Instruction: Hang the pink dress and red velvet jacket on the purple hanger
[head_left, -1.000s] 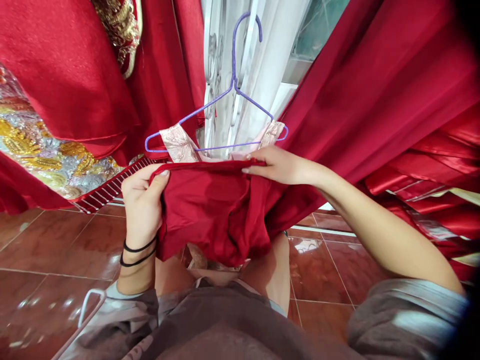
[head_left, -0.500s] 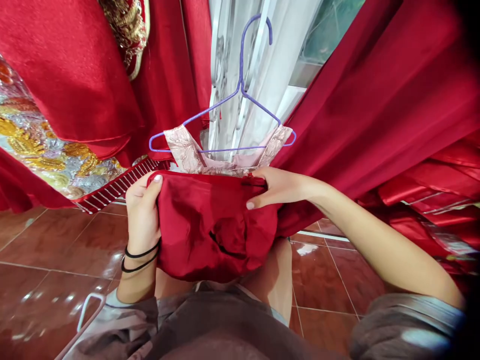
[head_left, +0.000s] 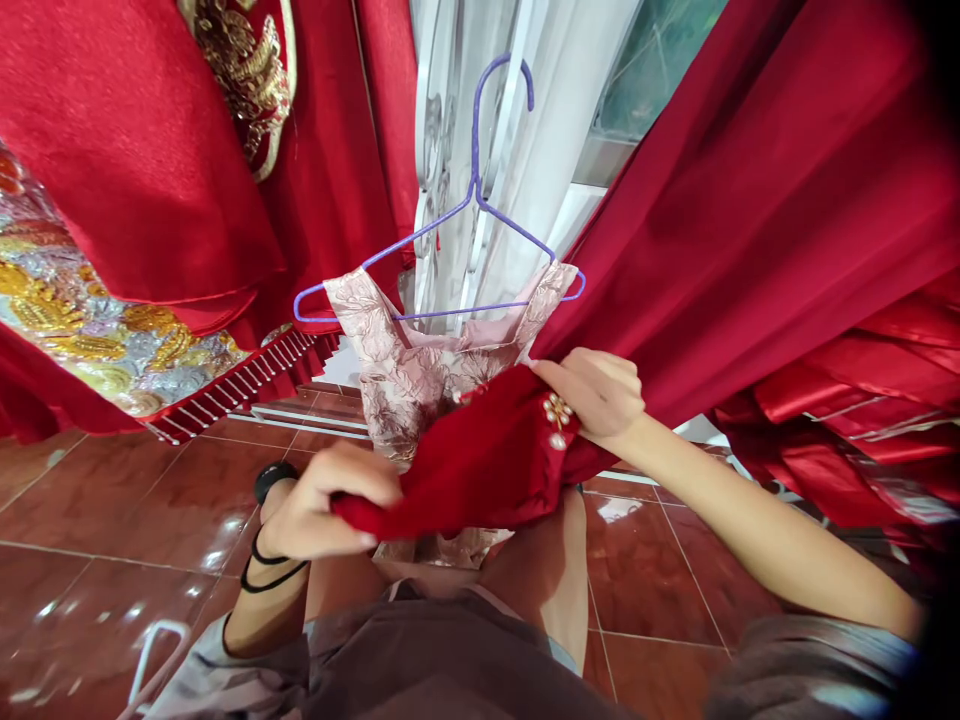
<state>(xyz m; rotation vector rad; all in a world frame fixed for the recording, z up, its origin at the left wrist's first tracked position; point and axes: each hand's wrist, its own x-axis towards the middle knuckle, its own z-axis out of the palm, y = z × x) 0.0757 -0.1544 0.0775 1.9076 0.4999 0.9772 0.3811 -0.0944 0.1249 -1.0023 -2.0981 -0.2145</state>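
Observation:
A pale pink floral garment [head_left: 420, 375] hangs from a purple wire hanger [head_left: 480, 200] in front of white curtains. Below it I hold a bunched red satin cloth [head_left: 480, 465] with a small pearl ornament near its right end. My left hand [head_left: 322, 505] is closed round the cloth's lower left end, two black bands on the wrist. My right hand [head_left: 596, 395] pinches the cloth's upper right edge, close to the pink garment's side.
Red satin drapes [head_left: 750, 230] hang at right and left. A red garment with gold embroidery [head_left: 240, 70] hangs top left, and a gold and silver patterned fabric [head_left: 90, 335] lies at left. The floor is glossy red-brown tile [head_left: 105, 520]. A white hanger [head_left: 150, 655] shows at bottom left.
The red cloth was spread flat between both hands at hanger height. My left hand has dropped and twisted the cloth down, which uncovers the pink garment. My right hand has shifted slightly right.

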